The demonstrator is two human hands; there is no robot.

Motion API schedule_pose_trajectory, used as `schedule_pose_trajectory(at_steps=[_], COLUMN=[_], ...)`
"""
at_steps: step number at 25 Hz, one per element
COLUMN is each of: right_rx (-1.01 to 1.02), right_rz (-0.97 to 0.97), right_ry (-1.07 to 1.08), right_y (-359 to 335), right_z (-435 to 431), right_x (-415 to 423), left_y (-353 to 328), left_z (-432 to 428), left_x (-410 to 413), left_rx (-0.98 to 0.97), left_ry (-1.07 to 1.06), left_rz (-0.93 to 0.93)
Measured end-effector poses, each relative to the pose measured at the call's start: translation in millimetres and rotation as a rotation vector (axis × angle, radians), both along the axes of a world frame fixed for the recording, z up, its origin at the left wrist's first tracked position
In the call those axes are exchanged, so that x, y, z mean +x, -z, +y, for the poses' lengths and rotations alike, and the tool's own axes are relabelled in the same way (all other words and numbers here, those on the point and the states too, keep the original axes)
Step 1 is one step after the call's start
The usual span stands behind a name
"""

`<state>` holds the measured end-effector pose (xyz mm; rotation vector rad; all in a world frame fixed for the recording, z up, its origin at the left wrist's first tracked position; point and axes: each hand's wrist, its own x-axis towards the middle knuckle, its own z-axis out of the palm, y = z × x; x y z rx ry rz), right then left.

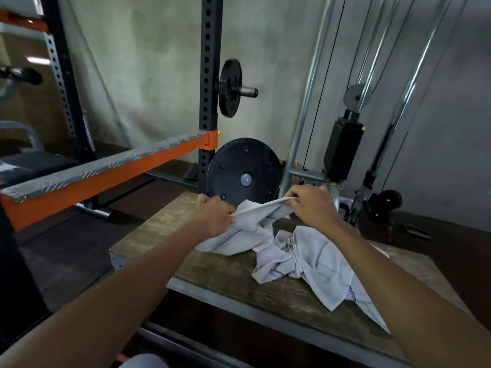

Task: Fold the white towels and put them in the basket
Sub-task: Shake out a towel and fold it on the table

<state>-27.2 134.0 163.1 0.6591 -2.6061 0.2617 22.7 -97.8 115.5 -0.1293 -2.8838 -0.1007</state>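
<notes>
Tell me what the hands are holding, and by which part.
Both hold one white towel by its upper edge: the left hand grips the left end, and the right hand pinches the right end.

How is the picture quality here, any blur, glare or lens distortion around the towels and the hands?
Head view: dim, even light, no glare on the white towels; head view: the wide-angle lens bows the chrome poles and stretches the forearms; head view: left hand and right hand look slightly soft, though both plainly grip the held towel.
</notes>
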Motion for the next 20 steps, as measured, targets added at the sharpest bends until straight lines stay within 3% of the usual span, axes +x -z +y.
schedule_pose_trajectory(at_steps=[3,6,8,11,14,16,18,20], right_rx=[0.012,-0.049,-0.025,-0.065,-0.06,-0.086,-0.213,-0.214], right_rz=[0.039,-0.091,-0.164,-0.077,-0.185,-0.24,-0.164,-0.127], right_ry=[0.093,0.126,0.119,0.106,0.023,0.018,0.031,0.021], right_y=[-23.2,-51.3,-72.2,-109.4,-147.2,-161.8,-175.6,-190.3], right_z=[31.3,61.4,75.6,88.9,96.4,99.9,103.9,104.3], right_x=[-1.0,4.0,13.0,31.0,50.1,62.6,73.4,83.4], left_y=[-18.8,-43.6,-67.0,-111.8,-160.5,-183.0,-197.7,-210.9], left_z=[-18.1,-33.2,-35.6,-31.4,-28.1,-24.2,-19.3,-19.1], left_x=[3.5,12.8,21.9,32.1,40.5,47.8,57.3,66.3], left_rx=[0.052,0.08,0.071,0.067,0.235,0.231,0.277,0.47], left_ry=[-0.053,-0.085,-0.075,0.004,0.072,0.102,0.088,0.085], left_rz=[-0.035,-0.003,0.058,0.236,0.36,0.372,0.387,0.372])
